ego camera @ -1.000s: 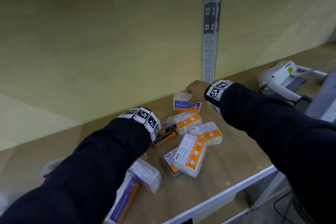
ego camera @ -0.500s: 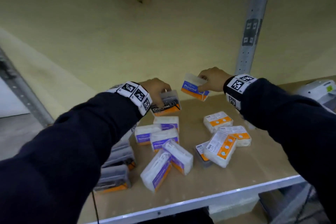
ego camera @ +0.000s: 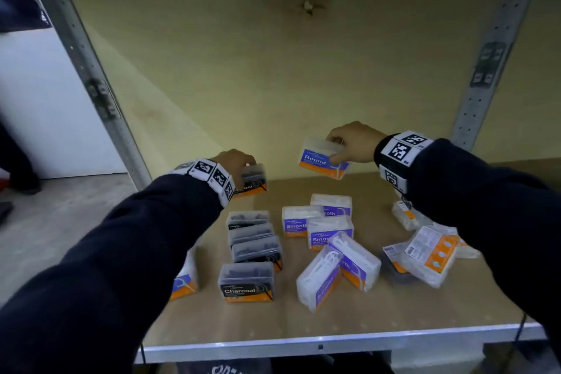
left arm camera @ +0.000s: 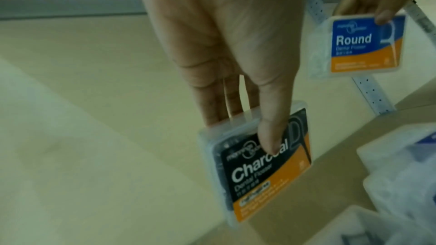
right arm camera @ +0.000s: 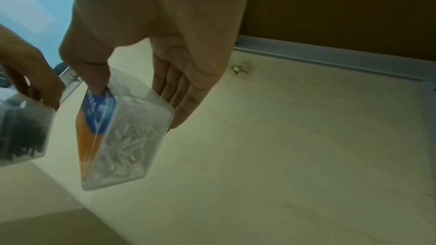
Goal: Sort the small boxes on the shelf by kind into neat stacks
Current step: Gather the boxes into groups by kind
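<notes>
Clear plastic boxes have been lifted off the shelf (ego camera: 303, 334): a Charcoal box (ego camera: 253, 181) gripped by the left hand (ego camera: 235, 162), a Round box (ego camera: 321, 159) pinched by the right hand (ego camera: 353, 143), each likely bound for its own stack.

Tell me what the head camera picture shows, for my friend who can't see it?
Two hands hold small floss boxes above a wooden shelf: the left hand grips a black Charcoal box, the right hand a blue Round box. Below lie more Charcoal boxes, purple Smooth boxes and orange-labelled boxes, still jumbled.
</notes>
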Motion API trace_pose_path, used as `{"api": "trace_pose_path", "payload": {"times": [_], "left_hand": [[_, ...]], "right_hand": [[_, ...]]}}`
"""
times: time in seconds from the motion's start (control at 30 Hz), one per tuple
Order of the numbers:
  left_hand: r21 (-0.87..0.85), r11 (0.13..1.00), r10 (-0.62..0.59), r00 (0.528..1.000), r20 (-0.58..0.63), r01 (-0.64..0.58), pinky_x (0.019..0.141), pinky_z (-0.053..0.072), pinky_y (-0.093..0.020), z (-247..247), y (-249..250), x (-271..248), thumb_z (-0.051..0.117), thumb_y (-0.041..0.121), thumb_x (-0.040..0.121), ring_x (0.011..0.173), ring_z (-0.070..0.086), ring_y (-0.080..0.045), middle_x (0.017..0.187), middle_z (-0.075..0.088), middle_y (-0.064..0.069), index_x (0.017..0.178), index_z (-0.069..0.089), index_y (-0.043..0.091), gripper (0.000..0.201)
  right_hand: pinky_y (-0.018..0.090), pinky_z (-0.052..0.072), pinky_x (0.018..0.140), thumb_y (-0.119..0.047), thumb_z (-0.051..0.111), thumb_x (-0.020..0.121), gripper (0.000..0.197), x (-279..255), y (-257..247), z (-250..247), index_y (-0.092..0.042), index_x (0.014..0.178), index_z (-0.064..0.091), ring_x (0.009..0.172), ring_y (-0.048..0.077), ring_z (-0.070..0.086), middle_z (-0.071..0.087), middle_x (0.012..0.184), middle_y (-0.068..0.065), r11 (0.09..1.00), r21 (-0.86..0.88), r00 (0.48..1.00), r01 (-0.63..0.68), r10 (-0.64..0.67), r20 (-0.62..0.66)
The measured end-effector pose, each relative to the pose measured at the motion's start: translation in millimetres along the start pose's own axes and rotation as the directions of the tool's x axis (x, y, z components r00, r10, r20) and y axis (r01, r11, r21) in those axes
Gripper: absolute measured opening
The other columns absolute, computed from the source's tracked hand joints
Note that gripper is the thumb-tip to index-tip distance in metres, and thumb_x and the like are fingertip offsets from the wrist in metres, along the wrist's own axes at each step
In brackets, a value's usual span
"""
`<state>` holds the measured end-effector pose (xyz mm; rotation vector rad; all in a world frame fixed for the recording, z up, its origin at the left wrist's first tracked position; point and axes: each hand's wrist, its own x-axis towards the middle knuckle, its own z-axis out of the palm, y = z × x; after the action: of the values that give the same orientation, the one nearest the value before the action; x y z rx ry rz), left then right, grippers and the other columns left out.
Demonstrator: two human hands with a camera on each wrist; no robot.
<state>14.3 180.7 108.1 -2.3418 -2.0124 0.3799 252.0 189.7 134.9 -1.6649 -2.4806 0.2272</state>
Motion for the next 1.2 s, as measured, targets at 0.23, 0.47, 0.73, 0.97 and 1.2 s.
{"api": "trace_pose_path", "payload": {"times": [0.23,0.47,0.73,0.97,1.2], "left_hand": [[0.076,0.994,0.070,0.991,0.111,-0.079,0.100,0.042,-0.035,37,-1,33,0.059,0.005,0.087,0.127,0.046,-0.030,0.139,0.042,-0.011,0.141,0.039,0.017,0.058],[0.036,0.983,0.164,0.949,0.269,-0.180,0.107,0.034,-0.031,53,4,51,0.043,0.001,0.096,0.134,0.042,-0.026,0.147,0.041,-0.012,0.144,0.036,0.012,0.049],[-0.208,0.974,0.083,0.996,-0.036,-0.088,0.103,0.039,-0.030,57,-5,13,0.039,0.001,0.096,0.128,0.049,-0.024,0.143,0.049,-0.009,0.137,0.047,0.013,0.044],[-0.222,0.970,0.041,0.965,-0.260,-0.101,0.094,0.038,-0.027,74,-11,-82,0.035,0.013,0.099,0.120,0.054,-0.023,0.138,0.051,-0.004,0.137,0.045,0.017,0.040],[-0.417,0.892,-0.025,0.904,-0.426,-0.172,0.061,0.059,-0.032,158,-23,-144,0.030,0.028,0.080,0.081,0.071,-0.026,0.093,0.070,-0.013,0.108,0.059,0.010,0.044]], "right_hand": [[0.023,0.037,0.075,-0.023,0.064,0.086,0.044,6,-5,7,-0.005,0.125,0.055,0.108,0.028,0.059,0.060,0.123,0.014,1.000,-0.009,0.999,0.008,-0.008,0.052],[0.030,0.046,0.083,-0.024,0.065,0.085,0.046,16,-3,18,-0.004,0.125,0.055,0.109,0.027,0.059,0.059,0.124,0.014,0.999,-0.046,0.994,0.008,-0.003,0.110],[0.035,0.048,0.092,-0.023,0.066,0.085,0.046,22,-22,28,-0.003,0.125,0.056,0.110,0.028,0.059,0.059,0.125,0.014,0.999,-0.015,0.991,0.043,-0.041,0.129],[0.034,0.048,0.090,-0.022,0.066,0.084,0.043,24,-60,36,-0.004,0.122,0.057,0.107,0.027,0.061,0.062,0.122,0.014,0.994,0.034,0.985,0.102,-0.106,0.134],[0.034,0.047,0.088,-0.020,0.065,0.085,0.043,23,-106,45,-0.002,0.124,0.056,0.108,0.029,0.060,0.062,0.122,0.015,0.981,0.067,0.970,0.181,-0.190,0.152]]}}
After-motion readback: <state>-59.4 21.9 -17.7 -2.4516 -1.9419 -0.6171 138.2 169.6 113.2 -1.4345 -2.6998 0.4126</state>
